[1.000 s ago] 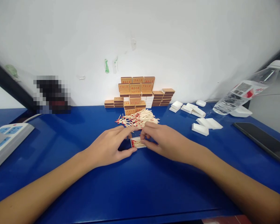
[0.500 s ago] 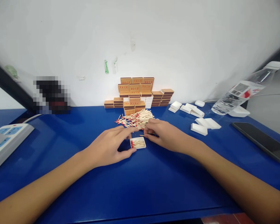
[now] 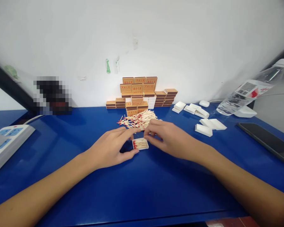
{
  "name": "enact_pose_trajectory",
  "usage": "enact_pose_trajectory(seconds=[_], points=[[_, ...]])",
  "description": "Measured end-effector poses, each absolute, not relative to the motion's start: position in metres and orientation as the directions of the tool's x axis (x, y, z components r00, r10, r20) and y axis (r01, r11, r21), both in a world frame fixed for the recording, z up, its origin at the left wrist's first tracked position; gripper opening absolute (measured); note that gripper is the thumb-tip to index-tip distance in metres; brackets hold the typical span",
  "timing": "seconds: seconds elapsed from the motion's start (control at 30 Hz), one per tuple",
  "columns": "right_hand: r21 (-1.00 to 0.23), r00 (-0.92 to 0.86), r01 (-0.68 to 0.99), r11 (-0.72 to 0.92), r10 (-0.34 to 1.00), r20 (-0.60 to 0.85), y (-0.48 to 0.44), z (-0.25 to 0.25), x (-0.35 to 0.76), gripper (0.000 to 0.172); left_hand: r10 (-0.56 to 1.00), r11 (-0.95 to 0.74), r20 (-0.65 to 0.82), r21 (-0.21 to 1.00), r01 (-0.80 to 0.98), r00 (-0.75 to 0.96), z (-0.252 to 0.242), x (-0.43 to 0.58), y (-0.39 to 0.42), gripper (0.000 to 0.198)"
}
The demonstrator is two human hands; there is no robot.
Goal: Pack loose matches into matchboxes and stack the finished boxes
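Observation:
A small white matchbox tray (image 3: 147,147) lies on the blue table, with several red-headed matches (image 3: 140,144) side by side in it, heads to the left. My left hand (image 3: 113,144) steadies its left end between thumb and fingers. At the tray's right far corner, my right hand (image 3: 159,135) has thumb and forefinger pinched together; whether a match is between them I cannot make out. Just beyond both hands spreads a heap of loose matches (image 3: 142,118), partly covered by the right hand.
Stacked orange and brown matchboxes (image 3: 137,89) stand against the wall. Several empty white trays (image 3: 203,130) lie at the right, near a tilted plastic bottle (image 3: 241,94) and a black phone (image 3: 267,140). A power strip (image 3: 9,142) is at the left.
My right hand has moved slightly left, to the tray's corner. The match that showed at its fingertips no longer shows there. My left hand stays at the tray.

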State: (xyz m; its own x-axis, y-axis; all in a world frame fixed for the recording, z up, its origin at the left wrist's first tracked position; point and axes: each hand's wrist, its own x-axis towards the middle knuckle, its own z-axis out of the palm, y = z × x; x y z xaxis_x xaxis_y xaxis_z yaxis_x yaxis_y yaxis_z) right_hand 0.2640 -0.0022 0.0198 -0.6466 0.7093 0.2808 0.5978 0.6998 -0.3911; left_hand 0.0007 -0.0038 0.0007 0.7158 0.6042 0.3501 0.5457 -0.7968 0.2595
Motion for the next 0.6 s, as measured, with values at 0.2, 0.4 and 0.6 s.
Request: enact_pose_trajectory(seconds=[0.2, 0.4, 0.6], points=[[-0.47, -0.657, 0.558, 0.684, 0.71, 0.253, 0.001, 0.02, 0.267, 0.007, 0.602, -0.798, 0.353, 0.267, 0.54, 0.716, -0.001, 0.001, -0.003, 0.056], [-0.432, -0.673, 0.574, 0.695, 0.702, 0.235, -0.001, 0.01, 0.257, 0.007, 0.584, -0.812, 0.369, 0.246, 0.53, 0.723, 0.0, 0.001, -0.004, 0.055], [-0.389, -0.597, 0.622, 0.679, 0.733, 0.325, 0.008, 0.021, 0.272, 0.01, 0.55, -0.835, 0.381, 0.22, 0.504, 0.744, -0.001, 0.001, -0.003, 0.042]])
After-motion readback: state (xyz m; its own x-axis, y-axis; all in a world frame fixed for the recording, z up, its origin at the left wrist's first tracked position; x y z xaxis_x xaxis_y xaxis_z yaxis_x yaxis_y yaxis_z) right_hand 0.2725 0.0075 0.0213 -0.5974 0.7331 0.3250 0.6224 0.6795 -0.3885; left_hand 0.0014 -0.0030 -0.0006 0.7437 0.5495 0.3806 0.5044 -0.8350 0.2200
